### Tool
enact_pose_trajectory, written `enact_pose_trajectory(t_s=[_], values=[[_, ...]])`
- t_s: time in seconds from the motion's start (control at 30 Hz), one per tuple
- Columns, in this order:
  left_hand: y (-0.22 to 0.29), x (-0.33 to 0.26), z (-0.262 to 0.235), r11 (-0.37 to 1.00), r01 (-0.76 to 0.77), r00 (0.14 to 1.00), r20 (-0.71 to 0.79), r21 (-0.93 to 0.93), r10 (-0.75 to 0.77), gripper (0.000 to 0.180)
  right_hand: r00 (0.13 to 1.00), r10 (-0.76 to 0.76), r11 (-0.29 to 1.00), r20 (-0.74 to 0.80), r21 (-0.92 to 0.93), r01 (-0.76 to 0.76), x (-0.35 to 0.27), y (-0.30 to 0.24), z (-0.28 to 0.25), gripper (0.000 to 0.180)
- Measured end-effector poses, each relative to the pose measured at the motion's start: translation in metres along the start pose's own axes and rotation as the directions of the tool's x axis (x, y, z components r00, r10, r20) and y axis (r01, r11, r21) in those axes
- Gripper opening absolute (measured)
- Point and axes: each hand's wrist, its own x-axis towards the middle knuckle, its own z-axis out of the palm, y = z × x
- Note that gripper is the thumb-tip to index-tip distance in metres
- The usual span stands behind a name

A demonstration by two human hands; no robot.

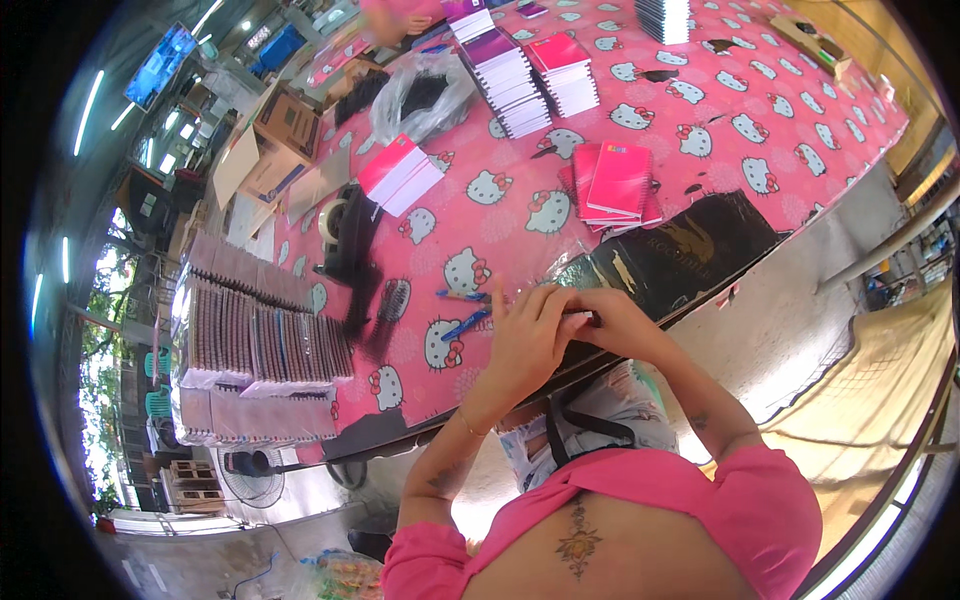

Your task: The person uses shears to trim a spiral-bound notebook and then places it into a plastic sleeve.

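My left hand and my right hand meet at the table's front edge, their fingers bent together and overlapping. A small dark and white piece shows at the fingertips; most of it is covered, so its kind cannot be told. Two blue pens, one of them the nearer blue pen, lie on the table just left of my left hand. Beyond my right hand is a small pile of pink spiral notebooks. A worn black sheet with a gold emblem lies under and beside my right hand.
Bundled spiral notebooks stand at the left, near a black tape dispenser. Farther back are another pink notebook stack, tall notebook stacks, a plastic bag and an open cardboard box. Another person's hand shows across the table.
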Motion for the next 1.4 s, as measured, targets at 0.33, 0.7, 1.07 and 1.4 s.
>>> enact_pose_trajectory(t_s=[0.33, 0.7, 1.07, 1.4], values=[[-0.002, -0.005, 0.011, 0.998, -0.058, 0.994, -0.089, 0.0, 0.058, 0.021, 0.983, 0.164, 0.97, 0.08, 0.166, -0.176, 0.0, -0.011, -0.047, 0.019], [0.004, -0.006, 0.006, 0.999, -0.002, 1.0, -0.03, 0.053, 0.004, 0.025, 0.997, -0.04, 0.98, -0.06, -0.195, 0.027, -0.002, -0.014, -0.022, 0.017], [-0.039, -0.014, -0.014, 0.941, 0.134, 0.979, -0.105, -0.311, -0.174, 0.037, 0.994, 0.054, 0.999, -0.098, -0.006, -0.054, -0.013, -0.014, -0.021, 0.038], [-0.1, -0.064, -0.033, 0.961, 0.153, 0.975, 0.124, 0.231, -0.185, 0.042, 0.982, -0.186, 0.842, 0.005, -0.515, 0.162, -0.031, 0.012, -0.001, 0.038]])
